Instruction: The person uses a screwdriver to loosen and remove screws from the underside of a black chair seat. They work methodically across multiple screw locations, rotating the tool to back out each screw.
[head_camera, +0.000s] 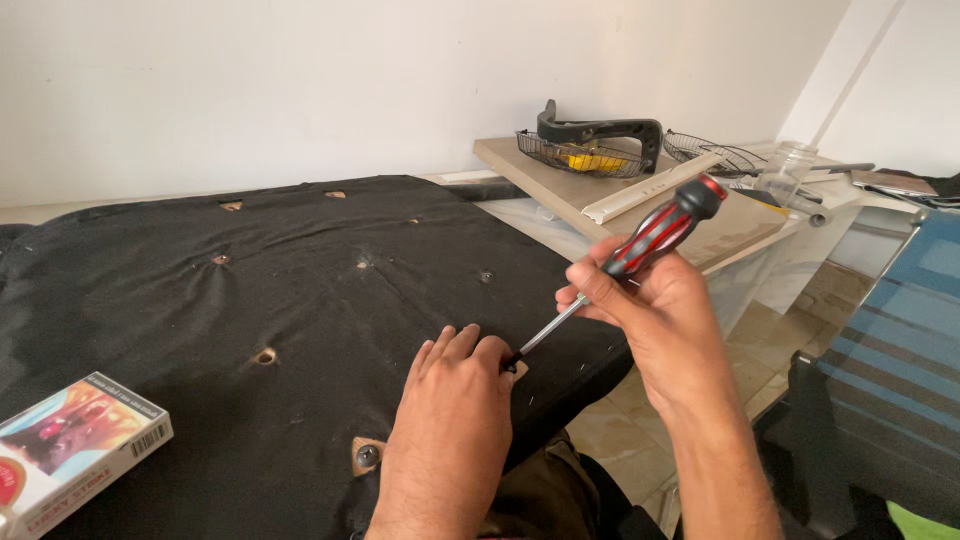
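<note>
Below, from the head view, I have my right hand (640, 300) clamped around the red-and-black handle of a screwdriver (655, 235), which slants down and to the left so that its metal shaft ends at the near edge of a black fabric-covered panel (250, 290). My left hand (450, 410) lies flat on that fabric, fingers together and holding nothing, its fingertips just beside the screwdriver tip (the tip itself is partly hidden behind them). The panel shows several small holes where pale wood appears, and a metal fitting (367, 456) sits in a cut-out close to my left wrist. At the lower left corner a small printed carton (75, 440) rests on the fabric, well apart from both hands. Behind the panel, a light-coloured bench (560, 185) along the white wall carries a wire basket (580, 155) with something yellow in it, a dark moulded bracket (600, 130) and a clear glass jar (782, 170).
</note>
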